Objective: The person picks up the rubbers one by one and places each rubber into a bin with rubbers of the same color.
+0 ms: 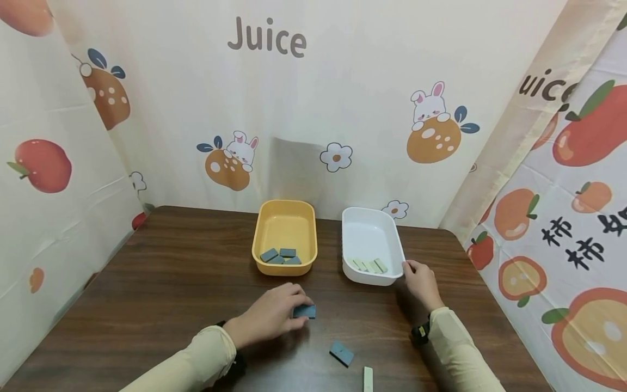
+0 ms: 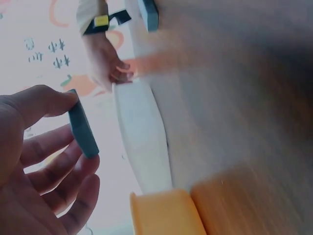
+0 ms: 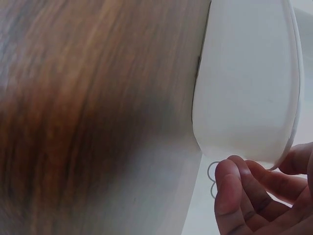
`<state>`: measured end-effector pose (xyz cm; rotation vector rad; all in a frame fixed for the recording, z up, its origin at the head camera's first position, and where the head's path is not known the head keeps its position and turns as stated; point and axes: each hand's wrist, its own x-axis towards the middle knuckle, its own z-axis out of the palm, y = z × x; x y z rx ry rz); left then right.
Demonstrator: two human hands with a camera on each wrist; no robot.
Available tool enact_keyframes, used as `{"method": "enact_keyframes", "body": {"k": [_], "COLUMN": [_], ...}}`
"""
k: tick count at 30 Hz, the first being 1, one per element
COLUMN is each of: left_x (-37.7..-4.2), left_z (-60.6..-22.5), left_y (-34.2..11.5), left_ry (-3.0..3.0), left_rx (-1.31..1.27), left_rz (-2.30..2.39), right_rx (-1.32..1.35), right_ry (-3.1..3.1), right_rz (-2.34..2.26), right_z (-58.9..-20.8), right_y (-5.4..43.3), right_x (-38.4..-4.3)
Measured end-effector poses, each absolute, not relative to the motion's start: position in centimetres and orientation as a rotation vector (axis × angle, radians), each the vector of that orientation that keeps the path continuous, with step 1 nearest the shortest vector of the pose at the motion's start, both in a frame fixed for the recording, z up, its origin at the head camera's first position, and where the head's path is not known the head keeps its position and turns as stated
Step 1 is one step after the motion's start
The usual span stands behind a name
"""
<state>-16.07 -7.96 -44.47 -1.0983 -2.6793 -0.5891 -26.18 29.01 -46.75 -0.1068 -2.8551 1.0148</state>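
My left hand (image 1: 276,314) pinches a flat blue-grey rectangular block (image 1: 305,311) between thumb and fingers, in front of the yellow bin (image 1: 286,269). In the left wrist view this block (image 2: 83,125) is seen edge-on, raised off the table. With thumb and fingers my right hand (image 1: 422,285) grips the rim of the white bin (image 1: 372,279) at its front right corner. From the right wrist, the fingers (image 3: 229,191) curl at the outer wall of the bin (image 3: 247,88).
Several blue-grey blocks (image 1: 287,252) lie at the near end inside the yellow bin. Pale green blocks (image 1: 373,266) lie in the white one. Closer to me on the dark wooden table (image 1: 161,294) are another blue-grey block (image 1: 341,353) and a pale green block (image 1: 368,379). Printed curtains surround the table.
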Motion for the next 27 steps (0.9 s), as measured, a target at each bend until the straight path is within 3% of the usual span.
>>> {"method": "enact_keyframes", "body": {"k": [11,27], "left_x": [-18.1,-21.9], "left_z": [-44.4,-44.2], "left_y": [-9.2,-10.7], "left_ry": [-2.668,-2.590], "left_rx": [-0.820,-0.624], "left_rz": [-0.717,-0.800], "right_rx": [-0.109,-0.119], "right_ry": [-2.853,-2.854], "right_rz": [1.033,1.048], "right_z": [-46.8,-46.9], "right_y": [29.1,29.1], "right_x": [-26.2,-26.3]}}
